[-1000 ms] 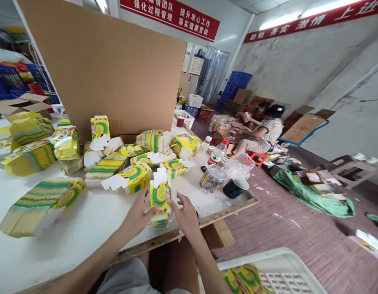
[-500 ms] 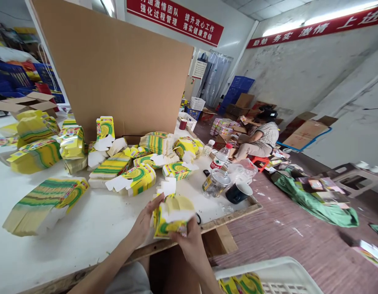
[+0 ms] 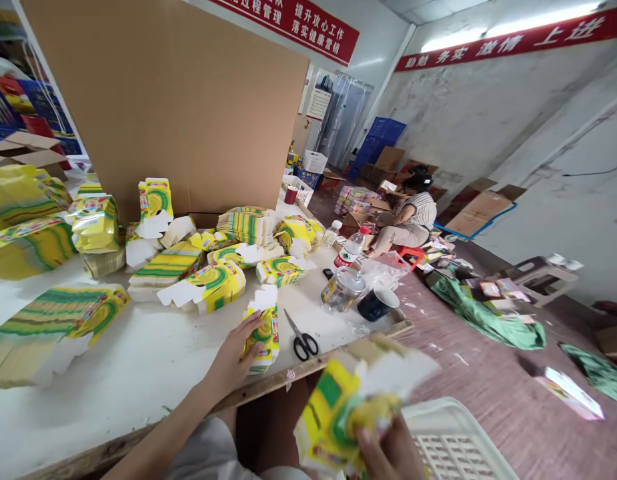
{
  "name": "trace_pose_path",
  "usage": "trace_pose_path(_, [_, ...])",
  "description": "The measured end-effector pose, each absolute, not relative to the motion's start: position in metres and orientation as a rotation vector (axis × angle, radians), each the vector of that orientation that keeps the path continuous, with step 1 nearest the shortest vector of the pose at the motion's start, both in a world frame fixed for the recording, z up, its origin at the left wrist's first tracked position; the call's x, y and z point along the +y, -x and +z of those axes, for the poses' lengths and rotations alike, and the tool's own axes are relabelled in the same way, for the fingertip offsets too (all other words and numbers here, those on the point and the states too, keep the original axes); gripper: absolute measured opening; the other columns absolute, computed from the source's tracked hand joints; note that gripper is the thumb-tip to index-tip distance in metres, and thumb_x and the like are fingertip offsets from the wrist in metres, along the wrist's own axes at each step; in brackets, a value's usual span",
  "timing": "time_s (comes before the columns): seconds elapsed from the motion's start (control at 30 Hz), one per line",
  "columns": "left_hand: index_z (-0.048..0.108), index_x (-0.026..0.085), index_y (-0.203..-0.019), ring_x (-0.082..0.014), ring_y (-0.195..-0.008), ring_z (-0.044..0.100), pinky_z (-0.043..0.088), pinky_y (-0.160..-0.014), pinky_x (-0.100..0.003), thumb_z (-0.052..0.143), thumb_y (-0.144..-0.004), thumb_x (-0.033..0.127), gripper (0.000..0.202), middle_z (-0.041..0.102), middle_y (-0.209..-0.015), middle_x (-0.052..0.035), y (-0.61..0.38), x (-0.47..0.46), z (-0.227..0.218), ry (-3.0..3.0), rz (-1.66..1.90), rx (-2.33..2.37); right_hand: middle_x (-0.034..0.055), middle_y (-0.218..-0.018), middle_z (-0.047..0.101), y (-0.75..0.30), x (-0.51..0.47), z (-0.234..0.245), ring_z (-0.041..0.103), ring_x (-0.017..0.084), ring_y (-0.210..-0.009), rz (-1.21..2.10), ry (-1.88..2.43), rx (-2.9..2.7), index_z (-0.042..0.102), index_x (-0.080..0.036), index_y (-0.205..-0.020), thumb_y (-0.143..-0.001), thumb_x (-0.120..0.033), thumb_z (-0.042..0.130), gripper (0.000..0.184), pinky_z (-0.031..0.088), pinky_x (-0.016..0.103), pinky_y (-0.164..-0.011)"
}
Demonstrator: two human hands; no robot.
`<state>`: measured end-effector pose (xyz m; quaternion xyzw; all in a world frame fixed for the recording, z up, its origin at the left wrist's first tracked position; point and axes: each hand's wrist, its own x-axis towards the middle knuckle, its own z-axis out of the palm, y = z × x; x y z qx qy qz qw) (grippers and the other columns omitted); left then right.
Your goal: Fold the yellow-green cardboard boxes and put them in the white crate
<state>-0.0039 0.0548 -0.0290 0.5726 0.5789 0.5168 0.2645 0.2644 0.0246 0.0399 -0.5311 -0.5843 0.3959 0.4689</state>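
Note:
My left hand (image 3: 238,353) rests at the table's front edge, its fingers curled over a small stack of yellow and green cartons (image 3: 269,327) with white flaps. Past the edge, low on the right, my right hand (image 3: 391,447) grips a yellow carton (image 3: 333,413) with its white flaps spread. Motion blurs that carton, and I cannot tell whether it is one or several. Beneath it is a white plastic basket (image 3: 458,427), partly covered by the hand and carton. Black-handled scissors (image 3: 305,345) lie to the right of my left hand.
Stacks of folded cartons (image 3: 53,320) cover the left and back of the white table (image 3: 163,353), before a tall cardboard panel (image 3: 178,107). A jar (image 3: 342,291), a dark mug (image 3: 378,304) and a red-capped bottle (image 3: 352,248) stand at right. Beyond, a person (image 3: 411,213) sits among boxes.
My right hand has moved right and down off the table with a carton, away from my left hand. The scissors now show fully. The view has shifted slightly right.

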Motion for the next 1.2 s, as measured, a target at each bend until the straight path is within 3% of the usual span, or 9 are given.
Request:
trace_pose_path(0.1, [0.056, 0.031, -0.140, -0.0308, -0.138, 0.053, 0.043, -0.115, -0.053, 0.053, -0.095, 0.028, 0.045, 0.059, -0.149, -0.0067, 0.002, 0.049, -0.023, -1.525, 1.434, 1.551, 0.0128, -0.113, 0.077, -0.217, 0.065, 0.053, 0.076, 0.031, -0.098, 1.332, 1.031, -1.153, 0.062, -0.023, -0.121, -0.080, -0.054, 0.076, 0.053, 0.064, 0.038, -0.072])
trace_pose_path(0.23, [0.048, 0.025, -0.142, -0.0296, -0.138, 0.053, 0.042, -0.116, -0.051, 0.051, -0.097, 0.030, 0.045, 0.058, -0.147, -0.0123, 0.005, 0.042, -0.018, -1.439, 1.546, 1.580, 0.0137, -0.104, 0.079, -0.146, 0.120, 0.052, 0.077, 0.027, -0.084, 1.342, 1.061, -1.417, 0.062, -0.017, -0.118, -0.087, -0.051, 0.062, 0.047, 0.062, 0.038, -0.068])
trace_pose_path(0.33, [0.039, 0.022, -0.145, -0.0268, -0.138, 0.052, 0.043, -0.115, -0.048, 0.043, -0.101, 0.033, 0.045, 0.052, -0.150, -0.0162, 0.011, 0.041, -0.019, -1.363, 1.625, 1.593, 0.0107, -0.096, 0.078, -0.119, 0.140, 0.037, 0.075, 0.025, -0.082, 1.241, 1.139, -1.515, 0.066, -0.017, -0.112, -0.083, -0.044, 0.066, 0.040, 0.060, 0.036, -0.070])
trace_pose_path(0.4, [0.041, 0.022, -0.144, -0.0262, -0.137, 0.054, 0.045, -0.113, -0.048, 0.038, -0.103, 0.035, 0.042, 0.053, -0.150, -0.0164, 0.012, 0.040, -0.020, -1.337, 1.625, 1.605, 0.0117, -0.099, 0.076, -0.115, 0.141, 0.026, 0.072, 0.027, -0.089, 1.116, 1.214, -1.573, 0.068, -0.016, -0.109, -0.080, -0.038, 0.068, 0.037, 0.058, 0.039, -0.078])
trace_pose_path(0.5, [0.049, 0.024, -0.141, -0.0276, -0.138, 0.052, 0.041, -0.116, -0.051, 0.045, -0.102, 0.037, 0.041, 0.055, -0.149, -0.0140, 0.008, 0.038, -0.020, -1.344, 1.588, 1.639, 0.0165, -0.108, 0.070, -0.121, 0.132, 0.018, 0.065, 0.033, -0.103, 0.914, 1.295, -1.662, 0.072, -0.015, -0.105, -0.079, -0.032, 0.067, 0.031, 0.050, 0.049, -0.094])
trace_pose_path(0.6, [0.052, 0.028, -0.143, -0.0292, -0.145, 0.042, 0.032, -0.121, -0.054, 0.056, -0.097, 0.036, 0.046, 0.049, -0.155, -0.0112, 0.000, 0.036, -0.018, -1.380, 1.575, 1.677, 0.0175, -0.116, 0.066, -0.132, 0.116, 0.021, 0.058, 0.037, -0.113, 0.749, 1.312, -1.752, 0.075, -0.018, -0.106, -0.082, -0.028, 0.065, 0.028, 0.041, 0.057, -0.101])
trace_pose_path(0.8, [0.063, 0.034, -0.136, -0.0298, -0.153, 0.029, 0.025, -0.124, -0.055, 0.054, -0.098, 0.035, 0.039, 0.036, -0.165, -0.0050, -0.009, 0.036, -0.019, -1.474, 1.545, 1.716, 0.0120, -0.122, 0.065, -0.144, 0.087, 0.028, 0.055, 0.034, -0.114, 0.550, 1.204, -1.926, 0.075, -0.027, -0.114, -0.091, -0.024, 0.058, 0.029, 0.043, 0.054, -0.099])
trace_pose_path(0.97, [0.061, 0.036, -0.138, -0.0297, -0.154, 0.027, 0.024, -0.124, -0.058, 0.056, -0.097, 0.035, 0.041, 0.037, -0.165, -0.0022, -0.009, 0.036, -0.021, -1.548, 1.502, 1.771, 0.0159, -0.119, 0.066, -0.143, 0.086, 0.019, 0.058, 0.036, -0.107, 0.356, 1.276, -1.906, 0.070, -0.021, -0.120, -0.093, -0.031, 0.057, 0.032, 0.045, 0.055, -0.093])
trace_pose_path(1.2, [0.058, 0.038, -0.140, -0.0295, -0.153, 0.028, 0.024, -0.123, -0.060, 0.053, -0.098, 0.031, 0.043, 0.036, -0.165, -0.0018, -0.012, 0.037, -0.023, -1.593, 1.465, 1.792, 0.0117, -0.119, 0.069, -0.144, 0.077, 0.024, 0.056, 0.036, -0.108, 0.339, 1.242, -1.963, 0.076, -0.028, -0.107, -0.092, -0.019, 0.057, 0.025, 0.041, 0.054, -0.092])
